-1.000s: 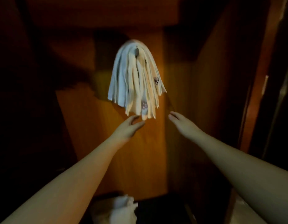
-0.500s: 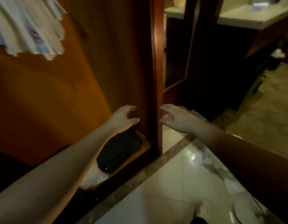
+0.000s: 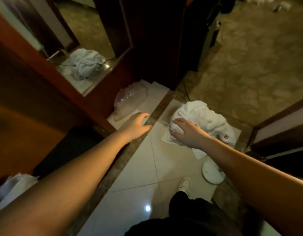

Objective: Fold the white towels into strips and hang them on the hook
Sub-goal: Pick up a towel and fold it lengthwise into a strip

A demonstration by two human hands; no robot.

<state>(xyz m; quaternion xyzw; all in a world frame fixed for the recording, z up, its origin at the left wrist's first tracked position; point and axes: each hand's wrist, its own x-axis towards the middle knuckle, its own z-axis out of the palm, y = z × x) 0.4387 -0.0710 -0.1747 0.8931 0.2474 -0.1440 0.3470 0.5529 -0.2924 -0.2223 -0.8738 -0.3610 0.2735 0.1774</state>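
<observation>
Both arms reach down toward the floor. The right hand (image 3: pixel 188 133) is spread wide over a crumpled pile of white towels (image 3: pixel 203 120) and holds nothing. The left hand (image 3: pixel 137 125) is open and empty too. The pile lies on the pale tiles (image 3: pixel 138 178), near a white shoe (image 3: pixel 185 184).

I see a crumpled heap of white towels (image 3: pixel 201 120) lying on the pale floor tiles, bunched high at the far side and spreading flat toward me. One edge near the right carries a small red emblem. A second white heap shows in the mirror at upper left.
</observation>
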